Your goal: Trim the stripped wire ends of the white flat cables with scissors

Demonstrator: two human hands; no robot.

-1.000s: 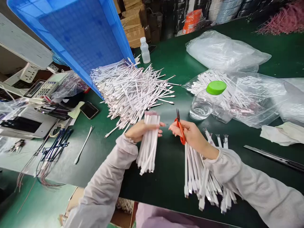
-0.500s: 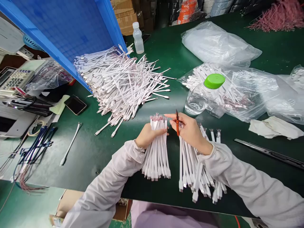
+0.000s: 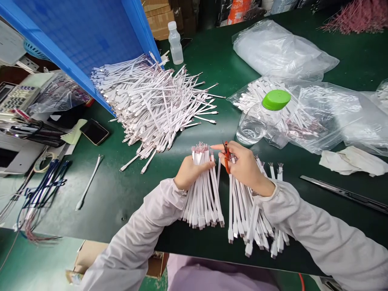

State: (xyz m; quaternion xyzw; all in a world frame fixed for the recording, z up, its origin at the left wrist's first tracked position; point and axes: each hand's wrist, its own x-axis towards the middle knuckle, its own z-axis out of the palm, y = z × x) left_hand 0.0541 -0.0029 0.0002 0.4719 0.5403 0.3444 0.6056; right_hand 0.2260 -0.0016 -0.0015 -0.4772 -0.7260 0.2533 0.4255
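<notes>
My left hand is closed round a bundle of short white flat cables, thumb across the front. Their frayed pinkish wire ends stand up above my fingers, and the connectors hang toward the table's front edge. My right hand grips small cutters with orange handles and dark tips pointing up; whether the blades are apart I cannot tell. Its index finger reaches left to the wire ends at the bundle's right side. Beneath my right hand and wrist lies a second group of white cables, partly hidden by the sleeve.
A big heap of white cables spills from a blue crate. Farther right are a green-lidded clear bottle, plastic bags and a white cloth. A metal-bladed knife lies right; a phone and single cable lie left.
A cable at the bundle's right side has separated slightly from the others, and the lower ends fan farther right. The orange cutters have tilted a little in my right hand.
</notes>
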